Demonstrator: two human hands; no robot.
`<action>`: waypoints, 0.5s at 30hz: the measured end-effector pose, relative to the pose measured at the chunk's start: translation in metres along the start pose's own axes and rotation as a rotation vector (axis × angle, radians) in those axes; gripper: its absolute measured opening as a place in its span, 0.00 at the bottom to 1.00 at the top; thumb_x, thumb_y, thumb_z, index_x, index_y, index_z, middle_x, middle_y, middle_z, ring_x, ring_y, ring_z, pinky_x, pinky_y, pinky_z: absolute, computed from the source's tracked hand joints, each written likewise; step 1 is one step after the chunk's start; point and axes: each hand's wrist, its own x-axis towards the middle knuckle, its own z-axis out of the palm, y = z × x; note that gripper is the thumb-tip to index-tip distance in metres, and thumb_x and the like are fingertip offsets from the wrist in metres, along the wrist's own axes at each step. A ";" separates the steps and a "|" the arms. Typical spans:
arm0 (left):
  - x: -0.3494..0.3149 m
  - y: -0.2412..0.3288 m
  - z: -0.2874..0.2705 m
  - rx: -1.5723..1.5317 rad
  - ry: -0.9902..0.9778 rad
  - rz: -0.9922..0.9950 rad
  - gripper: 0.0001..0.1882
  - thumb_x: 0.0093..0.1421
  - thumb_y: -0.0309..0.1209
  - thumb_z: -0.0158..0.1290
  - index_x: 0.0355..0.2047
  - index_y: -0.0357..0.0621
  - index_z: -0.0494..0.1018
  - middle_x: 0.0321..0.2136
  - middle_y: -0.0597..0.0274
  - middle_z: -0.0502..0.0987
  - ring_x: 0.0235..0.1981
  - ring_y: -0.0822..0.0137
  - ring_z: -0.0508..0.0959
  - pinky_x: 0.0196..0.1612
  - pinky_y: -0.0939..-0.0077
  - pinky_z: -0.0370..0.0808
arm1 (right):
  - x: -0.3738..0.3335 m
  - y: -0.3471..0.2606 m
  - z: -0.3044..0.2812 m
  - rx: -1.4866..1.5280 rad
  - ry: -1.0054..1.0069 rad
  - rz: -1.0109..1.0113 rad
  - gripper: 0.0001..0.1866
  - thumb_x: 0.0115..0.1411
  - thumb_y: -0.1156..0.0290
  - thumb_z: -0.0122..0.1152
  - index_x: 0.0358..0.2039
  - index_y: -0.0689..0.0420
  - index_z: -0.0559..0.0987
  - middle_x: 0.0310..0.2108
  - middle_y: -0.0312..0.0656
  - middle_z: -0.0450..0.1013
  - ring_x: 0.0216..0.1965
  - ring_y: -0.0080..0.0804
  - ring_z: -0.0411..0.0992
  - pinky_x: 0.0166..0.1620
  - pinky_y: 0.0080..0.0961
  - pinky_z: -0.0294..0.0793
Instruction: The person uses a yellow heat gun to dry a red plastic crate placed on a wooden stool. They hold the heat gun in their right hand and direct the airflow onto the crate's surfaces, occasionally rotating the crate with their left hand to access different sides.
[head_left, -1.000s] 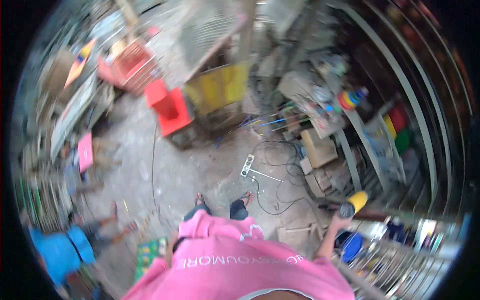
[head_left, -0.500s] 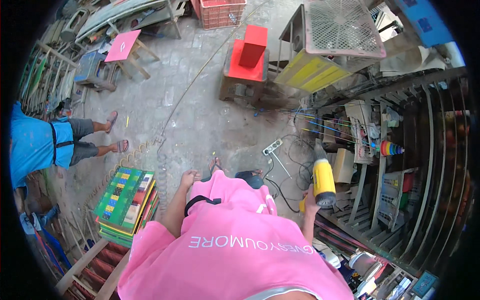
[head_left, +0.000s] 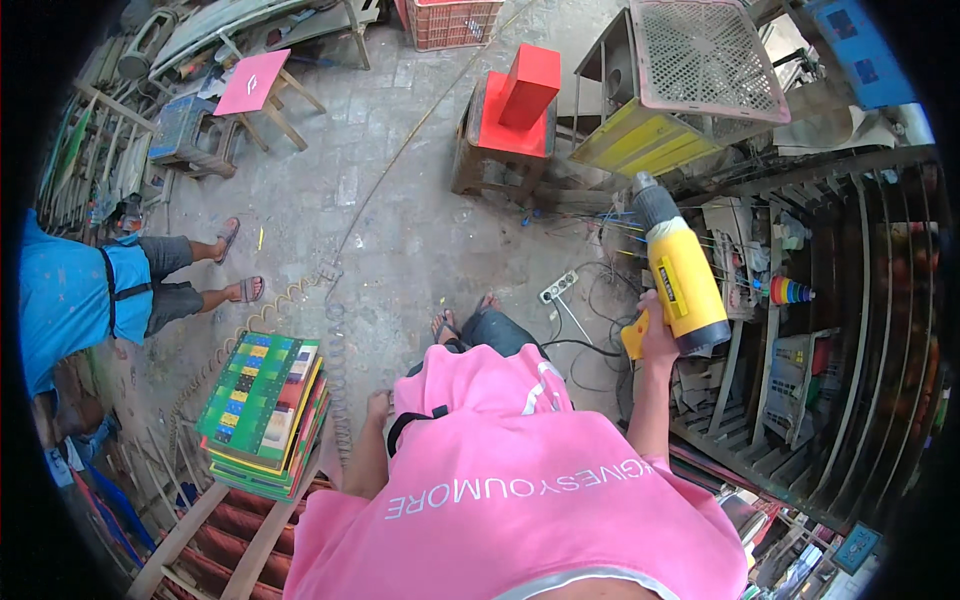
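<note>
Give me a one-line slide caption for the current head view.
The right hand grips a yellow-and-black power tool; ahead, a red block stands on a red-topped stool.

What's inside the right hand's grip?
Handle of a yellow power tool; its yellow end pokes out past the right hand. The gripped stretch and any trigger are covered.

Workshop, quite messy. Dusty grey floor. Yellow power tool in right hand. Power strip and black wires lying on ground. Curly hose near pile of bright boards. Red box up on worn stool. Big dark rack with slats on right. Old bits of wood crowded along left side.
</note>
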 end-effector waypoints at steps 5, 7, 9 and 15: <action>-0.003 0.025 0.032 -0.113 -0.095 0.130 0.15 0.57 0.35 0.49 0.35 0.36 0.77 0.26 0.59 0.77 0.24 0.67 0.75 0.29 0.74 0.73 | 0.030 -0.025 0.008 0.153 -0.066 -0.076 0.07 0.59 0.74 0.57 0.37 0.62 0.75 0.31 0.41 0.76 0.33 0.29 0.74 0.38 0.25 0.73; 0.024 0.019 0.030 -0.064 -0.105 0.325 0.15 0.57 0.35 0.50 0.37 0.36 0.77 0.28 0.59 0.78 0.26 0.67 0.75 0.30 0.75 0.73 | 0.037 -0.046 0.022 0.273 -0.054 0.017 0.16 0.59 0.74 0.57 0.48 0.64 0.73 0.39 0.46 0.76 0.39 0.33 0.76 0.39 0.28 0.75; 0.064 0.015 -0.021 0.224 -0.032 0.608 0.16 0.57 0.36 0.50 0.38 0.35 0.77 0.30 0.57 0.78 0.29 0.67 0.76 0.31 0.74 0.73 | 0.043 -0.048 0.038 0.411 -0.105 0.149 0.18 0.59 0.74 0.57 0.50 0.65 0.72 0.39 0.46 0.76 0.41 0.35 0.76 0.38 0.30 0.76; 0.076 0.134 0.020 -0.001 0.026 0.163 0.18 0.58 0.38 0.50 0.42 0.39 0.76 0.36 0.56 0.77 0.38 0.66 0.76 0.39 0.70 0.72 | 0.053 -0.007 0.046 0.375 -0.273 0.263 0.14 0.58 0.74 0.61 0.45 0.60 0.75 0.38 0.42 0.76 0.38 0.31 0.76 0.37 0.27 0.77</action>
